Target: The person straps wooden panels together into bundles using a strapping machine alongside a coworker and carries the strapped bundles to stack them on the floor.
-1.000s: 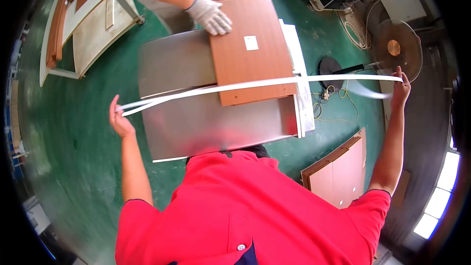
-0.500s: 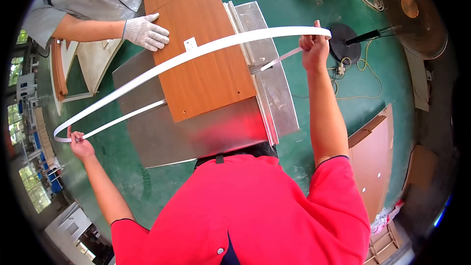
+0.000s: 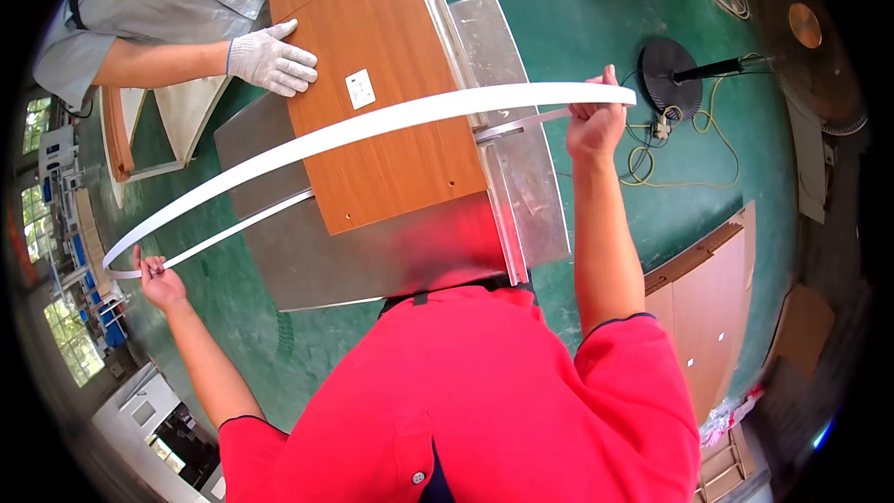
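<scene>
A white strapping band (image 3: 372, 121) arches over the stacked wood-grain panels (image 3: 391, 168). Its lower run disappears beneath the panels on the left and comes out again on the right, over the metal table's slot. Out at the left bend, my left hand (image 3: 161, 284) is closed on the band with one finger pointing up. My right hand (image 3: 597, 126) grips the right bend, also with a finger raised. Between my hands, the upper run looks raised above the panels. Small holes and a white label (image 3: 359, 89) show on the top panel.
A co-worker's gloved hand (image 3: 273, 60) rests flat on the panels' left edge. The metal table (image 3: 363, 265) stands against my front. A pedestal fan's round base (image 3: 670, 77) and cables are on the green floor at right, with brown boards (image 3: 703, 307) nearer me.
The band's upper run and my right hand have come lower in view, towards me, uncovering the whole label. My left hand has barely moved. The gloved hand stays on the panels.
</scene>
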`<action>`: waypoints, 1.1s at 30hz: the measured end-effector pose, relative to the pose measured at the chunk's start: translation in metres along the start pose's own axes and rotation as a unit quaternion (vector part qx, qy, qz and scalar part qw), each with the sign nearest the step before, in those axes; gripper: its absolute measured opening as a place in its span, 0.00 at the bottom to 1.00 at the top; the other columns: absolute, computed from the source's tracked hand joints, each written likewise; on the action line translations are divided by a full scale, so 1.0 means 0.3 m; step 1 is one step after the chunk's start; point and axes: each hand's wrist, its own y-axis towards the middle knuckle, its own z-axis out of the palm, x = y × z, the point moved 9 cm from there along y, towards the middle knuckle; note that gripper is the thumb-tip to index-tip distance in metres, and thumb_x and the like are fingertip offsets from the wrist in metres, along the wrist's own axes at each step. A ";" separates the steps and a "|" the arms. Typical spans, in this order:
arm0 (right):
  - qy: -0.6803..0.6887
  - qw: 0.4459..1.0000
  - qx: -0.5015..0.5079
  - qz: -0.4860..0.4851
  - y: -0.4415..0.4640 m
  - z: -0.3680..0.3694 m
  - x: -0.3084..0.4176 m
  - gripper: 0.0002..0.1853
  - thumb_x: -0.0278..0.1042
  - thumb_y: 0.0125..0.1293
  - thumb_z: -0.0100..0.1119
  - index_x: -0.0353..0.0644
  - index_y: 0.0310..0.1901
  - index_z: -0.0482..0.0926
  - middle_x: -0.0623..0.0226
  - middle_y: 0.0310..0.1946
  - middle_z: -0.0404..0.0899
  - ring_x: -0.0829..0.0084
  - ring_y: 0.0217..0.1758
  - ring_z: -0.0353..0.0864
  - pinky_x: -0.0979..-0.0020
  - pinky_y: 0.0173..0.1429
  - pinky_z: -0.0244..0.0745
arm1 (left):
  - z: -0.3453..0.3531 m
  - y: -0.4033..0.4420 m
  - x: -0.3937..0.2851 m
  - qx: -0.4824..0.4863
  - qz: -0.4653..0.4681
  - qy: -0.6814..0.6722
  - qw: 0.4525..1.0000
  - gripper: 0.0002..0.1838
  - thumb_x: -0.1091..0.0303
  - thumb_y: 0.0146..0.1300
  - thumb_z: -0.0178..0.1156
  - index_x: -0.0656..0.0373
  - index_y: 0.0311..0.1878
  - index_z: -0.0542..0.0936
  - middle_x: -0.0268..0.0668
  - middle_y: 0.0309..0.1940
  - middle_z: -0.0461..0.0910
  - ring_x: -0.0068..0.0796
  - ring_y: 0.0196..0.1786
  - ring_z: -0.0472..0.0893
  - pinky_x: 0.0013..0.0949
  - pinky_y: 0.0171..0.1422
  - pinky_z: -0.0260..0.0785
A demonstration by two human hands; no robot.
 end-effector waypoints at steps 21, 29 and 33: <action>-0.465 0.876 0.044 0.118 -0.126 -0.129 -0.319 0.09 0.30 0.66 0.59 0.30 0.36 0.77 0.63 0.23 0.80 0.76 0.20 0.78 0.72 0.23 0.74 | -0.094 -0.028 0.190 0.024 -0.077 -0.024 0.996 0.20 0.72 0.72 0.42 0.63 0.64 0.68 0.40 0.43 0.77 0.29 0.41 0.72 0.35 0.55 0.67; -0.496 0.857 0.087 0.111 -0.113 -0.160 -0.318 0.07 0.30 0.63 0.62 0.36 0.40 0.79 0.66 0.25 0.79 0.78 0.23 0.78 0.75 0.26 0.74 | -0.046 -0.420 0.523 0.100 -0.275 0.353 0.889 0.41 0.69 0.57 0.63 0.51 0.73 0.57 0.45 0.67 0.64 0.37 0.68 0.64 0.40 0.68 0.59; -0.500 0.850 0.150 0.066 -0.136 -0.114 -0.297 0.09 0.30 0.62 0.65 0.35 0.41 0.80 0.68 0.28 0.81 0.81 0.28 0.76 0.78 0.32 0.74 | -0.234 -0.621 0.645 0.035 -0.355 0.335 0.872 0.33 0.67 0.59 0.58 0.53 0.69 0.61 0.40 0.58 0.70 0.29 0.51 0.74 0.33 0.52 0.68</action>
